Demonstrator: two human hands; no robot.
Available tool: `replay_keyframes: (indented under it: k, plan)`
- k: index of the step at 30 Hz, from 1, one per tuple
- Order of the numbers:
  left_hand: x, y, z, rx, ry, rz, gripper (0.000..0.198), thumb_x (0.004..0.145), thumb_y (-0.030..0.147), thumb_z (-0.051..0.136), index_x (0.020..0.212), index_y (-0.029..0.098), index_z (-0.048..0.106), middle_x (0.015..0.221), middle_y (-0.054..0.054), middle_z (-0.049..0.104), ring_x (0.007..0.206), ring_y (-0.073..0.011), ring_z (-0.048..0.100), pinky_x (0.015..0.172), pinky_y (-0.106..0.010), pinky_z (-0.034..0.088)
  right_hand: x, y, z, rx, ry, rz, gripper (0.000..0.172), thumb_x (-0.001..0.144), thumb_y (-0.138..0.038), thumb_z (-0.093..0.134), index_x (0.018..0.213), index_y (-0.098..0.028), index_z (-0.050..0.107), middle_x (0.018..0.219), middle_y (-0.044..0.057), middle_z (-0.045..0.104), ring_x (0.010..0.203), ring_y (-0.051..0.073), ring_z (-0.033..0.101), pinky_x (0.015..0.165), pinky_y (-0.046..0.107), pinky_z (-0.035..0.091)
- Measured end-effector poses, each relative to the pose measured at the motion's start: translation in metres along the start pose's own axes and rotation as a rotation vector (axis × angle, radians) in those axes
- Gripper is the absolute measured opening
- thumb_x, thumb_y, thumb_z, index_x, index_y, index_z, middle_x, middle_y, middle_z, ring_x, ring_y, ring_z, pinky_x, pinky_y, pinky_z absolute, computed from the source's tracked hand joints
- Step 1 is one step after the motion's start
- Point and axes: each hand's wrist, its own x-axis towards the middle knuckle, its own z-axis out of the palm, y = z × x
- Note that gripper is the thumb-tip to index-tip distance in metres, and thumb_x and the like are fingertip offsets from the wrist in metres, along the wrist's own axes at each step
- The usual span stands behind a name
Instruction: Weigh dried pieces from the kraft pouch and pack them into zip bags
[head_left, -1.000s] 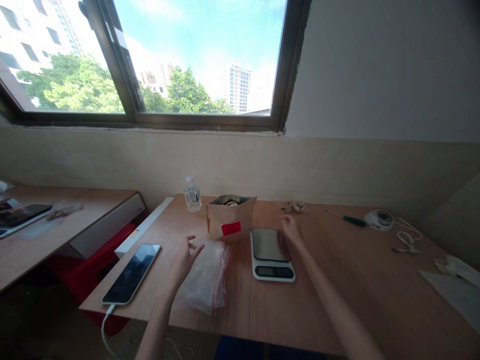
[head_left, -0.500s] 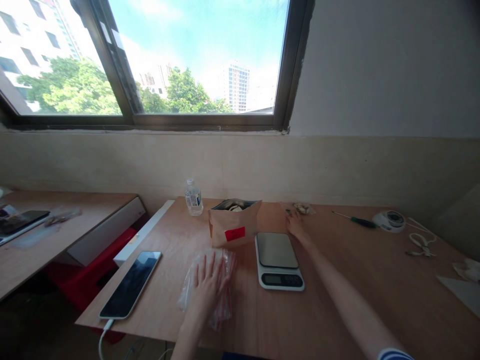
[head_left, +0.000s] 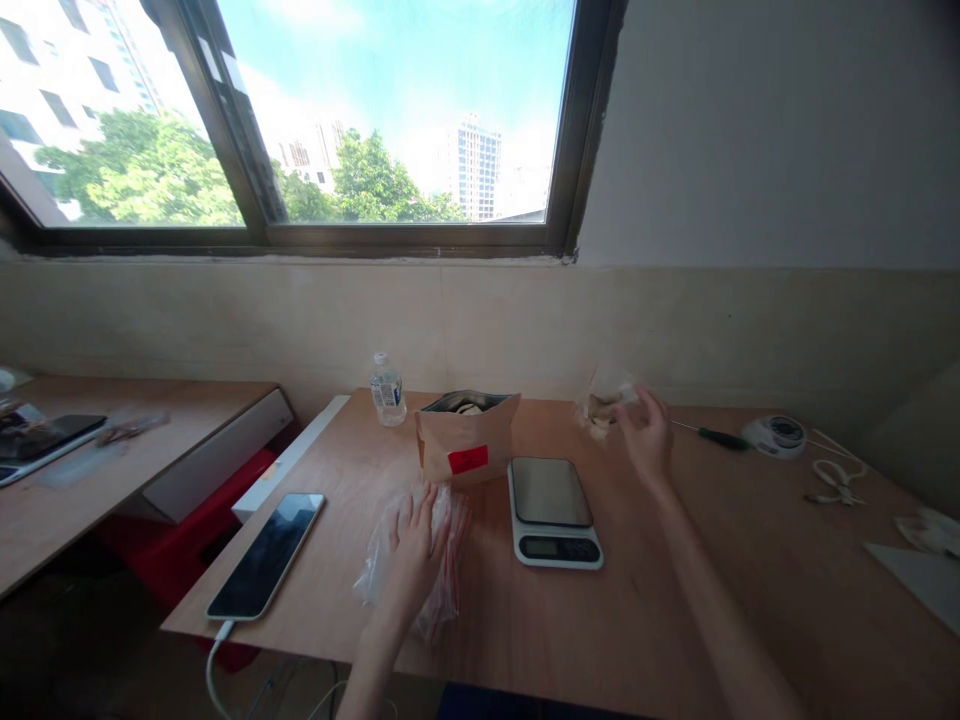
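My left hand (head_left: 415, 545) lies flat with its fingers spread on a stack of clear zip bags (head_left: 442, 590) with red strips. Over the back of the table, my right hand (head_left: 646, 435) pinches a small clear bag (head_left: 602, 400) holding pale, dried-looking pieces. Between the two hands sits a white kitchen scale (head_left: 555, 512) with a bare metal plate. Behind the zip bags stands an open brown paper pouch (head_left: 466, 440) with a red label; pale pieces show at its mouth.
A water bottle (head_left: 388, 390) stands at the back left. A charging phone (head_left: 266, 556) lies at the left edge. To the right are a screwdriver (head_left: 724, 438), a round white camera (head_left: 778, 437) and a coiled cable (head_left: 836, 483).
My right hand has lifted the small clear bag off the table and moved slightly right with it. My left hand stays on the zip bags.
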Motion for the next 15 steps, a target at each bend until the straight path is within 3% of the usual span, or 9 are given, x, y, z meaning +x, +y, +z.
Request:
replay_keyframes:
  k: [3, 7, 9, 12, 15]
  plan:
    - [-0.008, 0.048, -0.009, -0.423, 0.053, 0.099, 0.044, 0.092, 0.034, 0.032, 0.133, 0.021, 0.038, 0.137, -0.01, 0.046, 0.128, -0.0222, 0.039, 0.105, -0.043, 0.03, -0.033, -0.058, -0.031, 0.201, 0.049, 0.095, 0.049, 0.079, -0.036, 0.056, 0.125, -0.019, 0.051, 0.122, 0.013, 0.056, 0.101, 0.022, 0.059, 0.088, 0.04, 0.047]
    - [-0.021, 0.101, -0.01, -0.784, -0.047, 0.096, 0.045, 0.089, 0.039, 0.043, 0.131, 0.025, 0.04, 0.136, -0.008, 0.045, 0.123, -0.0218, 0.044, 0.1, -0.037, 0.037, -0.085, -0.118, -0.052, 0.375, 0.053, 0.228, 0.046, 0.08, -0.034, 0.058, 0.123, -0.021, 0.053, 0.121, 0.012, 0.058, 0.1, 0.021, 0.061, 0.087, 0.038, 0.049]
    - [-0.025, 0.114, -0.008, -0.911, -0.078, 0.059, 0.043, 0.087, 0.04, 0.046, 0.127, 0.024, 0.045, 0.131, -0.008, 0.049, 0.116, -0.0221, 0.049, 0.095, -0.035, 0.04, -0.105, -0.132, -0.054, 0.456, 0.002, 0.313, 0.046, 0.08, -0.035, 0.059, 0.124, -0.021, 0.053, 0.121, 0.012, 0.058, 0.096, 0.021, 0.063, 0.085, 0.037, 0.051]
    - [-0.03, 0.117, -0.007, -1.053, -0.122, 0.016, 0.028, 0.087, 0.04, 0.048, 0.103, 0.018, 0.057, 0.099, -0.006, 0.061, 0.089, -0.0179, 0.058, 0.077, -0.028, 0.045, -0.126, -0.135, -0.053, 0.5, -0.11, 0.413, 0.045, 0.081, -0.035, 0.058, 0.123, -0.022, 0.053, 0.12, 0.012, 0.059, 0.094, 0.021, 0.064, 0.082, 0.036, 0.052]
    - [-0.036, 0.113, -0.008, -1.148, -0.128, -0.025, 0.023, 0.084, 0.039, 0.053, 0.079, 0.017, 0.053, 0.069, 0.001, 0.052, 0.064, -0.0109, 0.05, 0.059, -0.02, 0.04, -0.137, -0.129, -0.049, 0.453, -0.208, 0.407, 0.04, 0.082, -0.036, 0.054, 0.12, -0.021, 0.054, 0.118, 0.012, 0.058, 0.097, 0.022, 0.062, 0.082, 0.038, 0.051]
